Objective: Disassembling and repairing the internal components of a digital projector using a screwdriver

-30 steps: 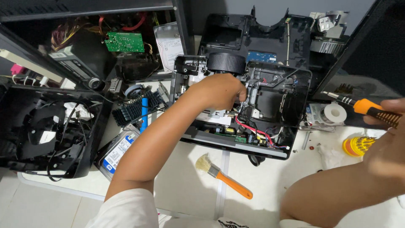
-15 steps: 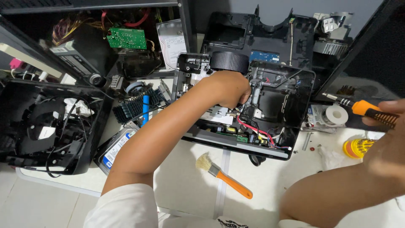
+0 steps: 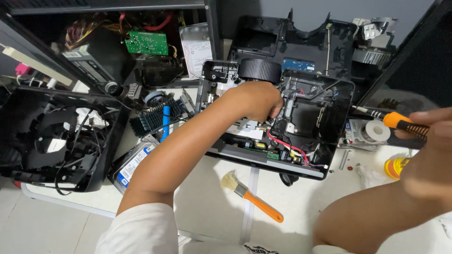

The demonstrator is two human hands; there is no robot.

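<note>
1. Two hands busy around the opened projector (image 3: 301,127), black case, lid off, on the white table (image 3: 207,207).
2. L hand (image 3: 256,99) curled w/ fingertips dug inside the projector, just below its round black lens ring (image 3: 259,69); can't tell what they pinch.
3. R hand (image 3: 435,129) closed round an orange-handled screwdriver (image 3: 395,121), held right of the projector, tip aimed at its right edge.
4. Orange-handled brush (image 3: 252,195) lies in front of the projector.
5. White tape roll (image 3: 375,131) sits just right of it, under the screwdriver.

bright even light | soft shadows | right hand (image 3: 431,150) blurred (edges bowed)
</note>
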